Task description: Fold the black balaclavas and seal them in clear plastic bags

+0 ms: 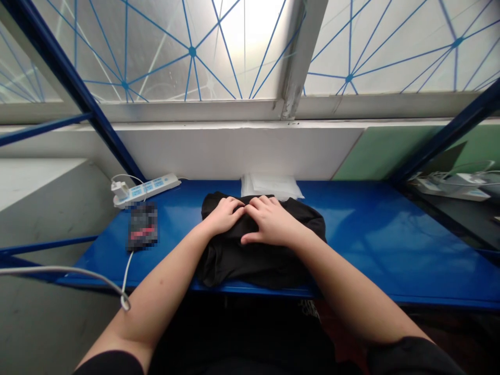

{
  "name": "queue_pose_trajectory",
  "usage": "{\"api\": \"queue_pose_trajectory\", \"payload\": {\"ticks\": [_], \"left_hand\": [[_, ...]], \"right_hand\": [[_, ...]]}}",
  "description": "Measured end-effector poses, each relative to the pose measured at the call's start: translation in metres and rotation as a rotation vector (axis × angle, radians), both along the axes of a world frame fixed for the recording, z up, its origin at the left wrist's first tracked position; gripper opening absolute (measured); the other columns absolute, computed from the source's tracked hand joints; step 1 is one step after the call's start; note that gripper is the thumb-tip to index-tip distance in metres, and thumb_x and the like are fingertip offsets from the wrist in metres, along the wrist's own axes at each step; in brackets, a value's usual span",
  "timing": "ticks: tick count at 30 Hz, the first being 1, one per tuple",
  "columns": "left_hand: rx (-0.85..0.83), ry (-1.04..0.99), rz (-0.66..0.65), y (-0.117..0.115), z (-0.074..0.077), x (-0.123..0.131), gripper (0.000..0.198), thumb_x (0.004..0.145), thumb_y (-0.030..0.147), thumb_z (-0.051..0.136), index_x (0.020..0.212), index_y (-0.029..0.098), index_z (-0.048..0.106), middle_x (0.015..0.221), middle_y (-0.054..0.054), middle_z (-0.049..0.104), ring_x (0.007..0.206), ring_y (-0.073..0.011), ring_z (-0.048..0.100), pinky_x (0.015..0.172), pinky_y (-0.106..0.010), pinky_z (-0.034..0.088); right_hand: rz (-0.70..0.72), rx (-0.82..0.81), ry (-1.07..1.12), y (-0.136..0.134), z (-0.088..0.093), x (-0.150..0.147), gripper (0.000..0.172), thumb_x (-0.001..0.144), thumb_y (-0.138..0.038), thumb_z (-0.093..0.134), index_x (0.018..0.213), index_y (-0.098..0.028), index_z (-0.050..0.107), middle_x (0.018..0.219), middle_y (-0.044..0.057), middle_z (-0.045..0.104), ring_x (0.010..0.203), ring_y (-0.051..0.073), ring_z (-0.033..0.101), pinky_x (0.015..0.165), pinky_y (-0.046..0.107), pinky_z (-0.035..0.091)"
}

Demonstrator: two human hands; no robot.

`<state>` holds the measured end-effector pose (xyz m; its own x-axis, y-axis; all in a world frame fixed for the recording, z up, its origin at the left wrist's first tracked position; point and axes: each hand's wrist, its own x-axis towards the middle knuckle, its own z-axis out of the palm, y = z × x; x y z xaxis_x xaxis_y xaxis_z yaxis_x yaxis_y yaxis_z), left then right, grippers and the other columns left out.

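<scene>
A folded black cloth (pixel 250 265), which looks like a garment, lies in a loose bundle near the front edge of the blue table. My left hand (pixel 226 214) rests palm down on its upper left part, fingers slightly bent and lying on the fabric. Beside it, my right hand (pixel 271 221) lies on the upper middle of the cloth with its thumb stretched out to the side. The fingertips of both hands nearly meet. Neither hand visibly pinches the fabric. Behind the cloth lie clear plastic bags (pixel 271 186), partly covered by it.
A white power strip (pixel 146 191) with a plugged-in charger sits at the back left of the blue table (pixel 371 234). In front of it is a dark, pixelated device (pixel 142 226) with a white cable (pixel 78 270). Blue metal posts (pixel 113 135) rise at the sides.
</scene>
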<state>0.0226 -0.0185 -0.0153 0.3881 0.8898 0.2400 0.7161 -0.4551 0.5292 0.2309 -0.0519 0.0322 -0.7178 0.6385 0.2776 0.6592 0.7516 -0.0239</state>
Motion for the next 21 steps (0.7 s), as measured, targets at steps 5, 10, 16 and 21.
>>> {"api": "queue_pose_trajectory", "payload": {"ticks": [5, 10, 16, 21], "left_hand": [[-0.099, -0.184, 0.077, 0.011, -0.003, -0.004, 0.027, 0.095, 0.028, 0.046, 0.097, 0.021, 0.072, 0.106, -0.006, 0.073, 0.102, -0.0227, 0.066, 0.097, -0.036, 0.050], [-0.232, -0.413, 0.219, 0.016, -0.005, -0.009, 0.019, 0.085, 0.029, 0.060, 0.097, 0.018, 0.069, 0.096, -0.008, 0.075, 0.085, -0.0206, 0.070, 0.080, -0.033, 0.055], [-0.380, -0.543, 0.051, 0.014, -0.001, -0.012, 0.041, 0.081, 0.039, 0.071, 0.114, 0.016, 0.065, 0.103, -0.010, 0.074, 0.093, -0.0224, 0.070, 0.084, -0.035, 0.055], [-0.290, -0.390, -0.061, 0.006, 0.000, -0.010, 0.061, 0.078, 0.046, 0.075, 0.132, 0.022, 0.059, 0.122, -0.010, 0.069, 0.100, -0.0229, 0.066, 0.089, -0.037, 0.053]], "right_hand": [[0.111, 0.032, -0.116, -0.009, -0.008, -0.011, 0.048, 0.081, -0.058, 0.074, 0.108, -0.019, 0.067, 0.112, 0.016, 0.065, 0.102, 0.033, 0.057, 0.084, 0.043, 0.044], [0.155, -0.056, -0.100, -0.001, -0.004, -0.006, 0.024, 0.091, -0.041, 0.069, 0.095, -0.017, 0.067, 0.096, 0.011, 0.067, 0.093, 0.027, 0.061, 0.079, 0.037, 0.046], [0.119, -0.261, 0.209, 0.010, 0.012, 0.012, 0.012, 0.098, -0.028, 0.054, 0.093, -0.019, 0.061, 0.093, 0.007, 0.066, 0.083, 0.020, 0.060, 0.075, 0.031, 0.046], [0.007, -0.455, 0.585, 0.021, 0.025, 0.047, 0.023, 0.091, -0.030, 0.056, 0.111, -0.020, 0.051, 0.087, 0.003, 0.066, 0.074, 0.018, 0.061, 0.065, 0.029, 0.048]]}}
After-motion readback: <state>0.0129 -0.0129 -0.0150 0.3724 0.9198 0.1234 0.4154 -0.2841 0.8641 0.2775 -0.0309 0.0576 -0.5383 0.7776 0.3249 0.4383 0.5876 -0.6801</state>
